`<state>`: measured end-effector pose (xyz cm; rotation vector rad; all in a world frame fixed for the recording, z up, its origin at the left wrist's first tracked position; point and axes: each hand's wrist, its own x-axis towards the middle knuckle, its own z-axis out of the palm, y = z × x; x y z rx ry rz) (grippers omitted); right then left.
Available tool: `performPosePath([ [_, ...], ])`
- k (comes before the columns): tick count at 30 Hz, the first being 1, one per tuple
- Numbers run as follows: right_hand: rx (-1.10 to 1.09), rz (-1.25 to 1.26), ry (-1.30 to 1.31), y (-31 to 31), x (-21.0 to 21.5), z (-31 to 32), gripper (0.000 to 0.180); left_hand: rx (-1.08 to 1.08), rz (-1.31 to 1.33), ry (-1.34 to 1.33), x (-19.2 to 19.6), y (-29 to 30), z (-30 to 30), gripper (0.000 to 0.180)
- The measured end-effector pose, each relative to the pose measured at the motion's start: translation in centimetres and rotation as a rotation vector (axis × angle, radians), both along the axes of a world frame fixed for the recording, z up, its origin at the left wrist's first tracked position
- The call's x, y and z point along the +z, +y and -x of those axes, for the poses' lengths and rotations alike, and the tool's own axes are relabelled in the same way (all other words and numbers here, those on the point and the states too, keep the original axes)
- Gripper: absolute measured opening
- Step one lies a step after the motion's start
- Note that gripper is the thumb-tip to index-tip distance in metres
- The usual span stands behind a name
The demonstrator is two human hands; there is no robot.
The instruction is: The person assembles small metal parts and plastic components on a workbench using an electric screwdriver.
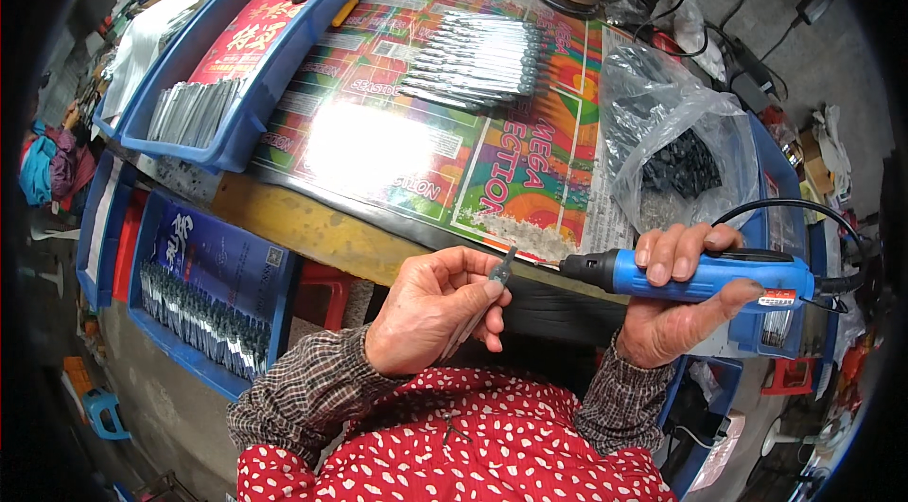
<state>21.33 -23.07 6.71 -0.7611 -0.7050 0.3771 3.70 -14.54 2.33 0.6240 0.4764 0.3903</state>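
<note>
Fingers of the left hand (430, 308) pinch a slim metal piece (498, 273) at table edge; the right hand (676, 299) is clamped round a blue power tool (700, 275), tip touching the piece. Judged partway: one row of pieces (478, 62) lies on the table (312, 232). Two blue trays (241, 138) (203, 365) hold more pieces; a clear bag (676, 157) holds dark parts.

Open tabletop (378, 147) ahead, between blue tray (248, 109), metal strips (473, 62) and plastic bag (676, 147).
</note>
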Motion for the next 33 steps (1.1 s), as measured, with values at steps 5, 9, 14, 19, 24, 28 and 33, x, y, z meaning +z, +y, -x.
performPosePath([
  [5,-0.003,0.002,0.005,0.1,0.0,0.0,0.057,-0.005,-0.024,0.001,0.0,0.0,0.0,0.017],
  [9,-0.002,0.005,0.001,0.0,0.2,0.0,0.057,-0.004,-0.067,-0.007,0.4,0.2,-0.4,0.017],
  [14,0.027,0.004,0.002,0.6,-0.1,0.0,0.057,0.018,-0.358,0.041,0.9,1.5,-2.6,0.017],
  [19,0.059,-0.021,-0.006,1.3,-0.1,0.0,0.051,-0.068,-0.411,0.041,0.6,1.8,-4.7,0.017],
  [24,0.028,-0.049,0.002,1.1,0.0,-0.6,0.050,-0.076,-0.502,0.056,0.9,2.4,-6.0,0.018],
  [28,0.012,-0.071,0.024,0.7,0.2,-1.2,0.050,-0.096,-0.709,0.165,0.2,2.9,-6.8,0.016],
  [33,-0.029,-0.088,0.024,-0.2,0.4,-2.5,0.050,-0.079,-0.659,0.185,0.7,3.0,-7.1,0.010],
])
